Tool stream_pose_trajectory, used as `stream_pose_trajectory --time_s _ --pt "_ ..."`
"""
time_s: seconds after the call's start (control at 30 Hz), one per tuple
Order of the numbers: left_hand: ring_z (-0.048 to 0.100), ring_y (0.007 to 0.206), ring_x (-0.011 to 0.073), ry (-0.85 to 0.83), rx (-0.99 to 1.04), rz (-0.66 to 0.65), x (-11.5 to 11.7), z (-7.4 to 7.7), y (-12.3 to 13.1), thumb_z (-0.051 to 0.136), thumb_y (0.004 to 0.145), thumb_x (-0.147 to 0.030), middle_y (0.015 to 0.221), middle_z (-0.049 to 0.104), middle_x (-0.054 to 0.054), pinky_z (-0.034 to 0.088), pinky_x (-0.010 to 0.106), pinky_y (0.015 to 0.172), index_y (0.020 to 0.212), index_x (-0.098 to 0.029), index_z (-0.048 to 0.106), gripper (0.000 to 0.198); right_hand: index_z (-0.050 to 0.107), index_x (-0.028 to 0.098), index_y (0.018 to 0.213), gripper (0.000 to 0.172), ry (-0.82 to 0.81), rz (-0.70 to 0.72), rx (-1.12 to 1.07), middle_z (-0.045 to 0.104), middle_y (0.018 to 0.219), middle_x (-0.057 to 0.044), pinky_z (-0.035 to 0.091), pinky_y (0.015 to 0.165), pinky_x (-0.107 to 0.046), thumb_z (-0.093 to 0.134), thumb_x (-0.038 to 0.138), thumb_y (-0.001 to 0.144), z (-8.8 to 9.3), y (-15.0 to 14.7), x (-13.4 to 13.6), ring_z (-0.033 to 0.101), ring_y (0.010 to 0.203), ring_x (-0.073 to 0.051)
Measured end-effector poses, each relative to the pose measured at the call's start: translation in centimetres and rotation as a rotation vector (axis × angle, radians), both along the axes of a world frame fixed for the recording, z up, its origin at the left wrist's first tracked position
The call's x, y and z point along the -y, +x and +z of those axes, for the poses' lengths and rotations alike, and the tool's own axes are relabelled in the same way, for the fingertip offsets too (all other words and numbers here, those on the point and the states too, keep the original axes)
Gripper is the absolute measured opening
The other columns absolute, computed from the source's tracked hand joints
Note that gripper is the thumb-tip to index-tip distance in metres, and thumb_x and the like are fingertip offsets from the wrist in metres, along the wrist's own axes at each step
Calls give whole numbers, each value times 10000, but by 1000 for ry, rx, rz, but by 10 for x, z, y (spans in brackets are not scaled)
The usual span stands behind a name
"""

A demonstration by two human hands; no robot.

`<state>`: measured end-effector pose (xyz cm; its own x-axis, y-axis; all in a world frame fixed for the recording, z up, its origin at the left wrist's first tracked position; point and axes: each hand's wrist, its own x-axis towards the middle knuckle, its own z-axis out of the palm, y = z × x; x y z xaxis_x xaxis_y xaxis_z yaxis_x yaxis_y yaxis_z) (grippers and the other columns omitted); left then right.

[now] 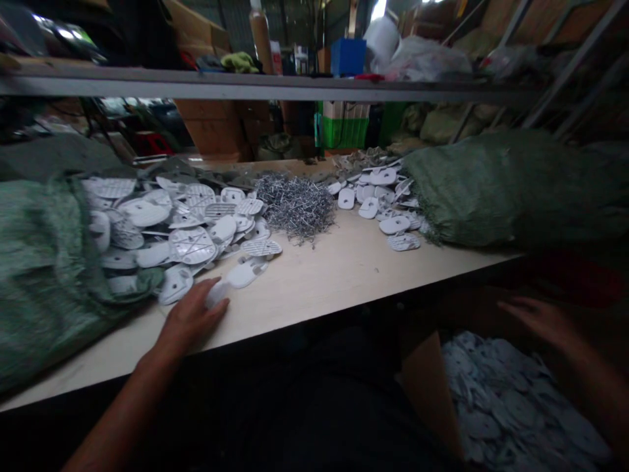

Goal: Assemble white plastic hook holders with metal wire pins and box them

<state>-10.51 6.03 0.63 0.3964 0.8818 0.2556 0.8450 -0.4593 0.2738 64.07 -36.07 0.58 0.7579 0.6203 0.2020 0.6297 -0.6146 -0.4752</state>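
Note:
My left hand (194,311) is at the front left of the table, fingers and thumb closed around a small white plastic piece (217,294), blurred and partly covered. Just beyond it lies a flat white plastic plate (243,272), at the edge of a heap of similar rounded plates (192,245), some ribbed underneath. My right hand (538,318) hovers above a cardboard box (432,393) with its fingers stretched out and nothing visible in them. Many white plastic parts (511,400) fill that box. A pile of thin metal pins or nails (299,204) sits mid-table.
Green woven sacks flank the wooden tabletop (304,282), one on the left (34,262) and one on the right (491,187). Smaller white plates (394,225) spill by the right sack. A shelf (295,89) crosses above the table's back, carrying a blue box (348,58).

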Motion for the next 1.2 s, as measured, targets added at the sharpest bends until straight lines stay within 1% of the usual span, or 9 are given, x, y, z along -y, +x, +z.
stream_pose_trajectory --time_s 0.1,0.2,0.33,0.47,0.6,0.8,0.9,1.07,1.2 --pt "664 1358 364 18 27 -53 -1 -2 5 551 942 -520 1494 678 167 526 515 1183 1492 -158 614 662 801 221 1093 518 -14 84 -29 793 959 -232 599 797 -524 694 594 750 20 -17 -74 774 833 -377" --pt "655 1381 357 20 33 -95 1 -4 8 556 936 -515 1498 682 159 519 510 1194 1494 -175 618 656 719 167 1394 703 -34 238 -1 773 1271 -193 583 999 -478 734 512 782 28 -33 -153 758 1090 -358" --pt "643 1410 337 74 108 -149 13 -7 7 555 966 -568 1523 670 144 511 497 1213 1498 -210 613 644 606 164 1559 839 -80 328 35 619 1566 -191 469 1187 -461 782 484 803 27 -52 -243 589 1429 -387" --pt "655 1402 339 97 165 -168 34 -4 -1 583 975 -613 1538 664 142 516 504 1213 1497 -228 620 650 497 130 1648 930 -128 284 5 533 1631 -248 476 1165 -468 741 571 866 23 -65 -305 562 1459 -412" --pt "779 1199 315 56 219 -104 58 -2 -16 607 963 -643 1537 666 149 631 455 1067 1477 -243 654 653 541 181 1630 877 -138 294 7 585 1569 -245 490 1123 -486 730 595 880 16 -80 -340 608 1394 -427" --pt "657 1413 350 50 185 16 65 -17 -25 671 895 -611 1547 667 129 540 509 1186 1436 -254 711 650 612 187 1564 740 -37 338 63 649 1459 -205 489 1108 -422 674 558 926 7 -106 -367 639 1314 -363" --pt "680 1384 350 49 187 20 59 -22 -18 649 903 -589 1491 709 136 540 517 1186 1384 -234 747 606 614 161 1547 710 47 329 92 578 1532 -217 448 1170 -461 652 513 932 7 -116 -376 575 1386 -383" --pt "714 1341 325 84 205 -41 48 -20 -3 660 917 -512 1434 750 107 566 489 1167 1316 -255 781 490 586 116 1560 699 158 433 94 367 1723 -230 254 1306 -575 646 408 927 14 -142 -386 300 1607 -442" --pt "731 1315 322 101 203 -41 40 -16 9 656 929 -480 1417 757 115 574 489 1162 1300 -253 792 456 522 144 1620 763 178 635 3 355 1755 -199 266 1323 -502 676 420 926 16 -184 -404 326 1625 -363"
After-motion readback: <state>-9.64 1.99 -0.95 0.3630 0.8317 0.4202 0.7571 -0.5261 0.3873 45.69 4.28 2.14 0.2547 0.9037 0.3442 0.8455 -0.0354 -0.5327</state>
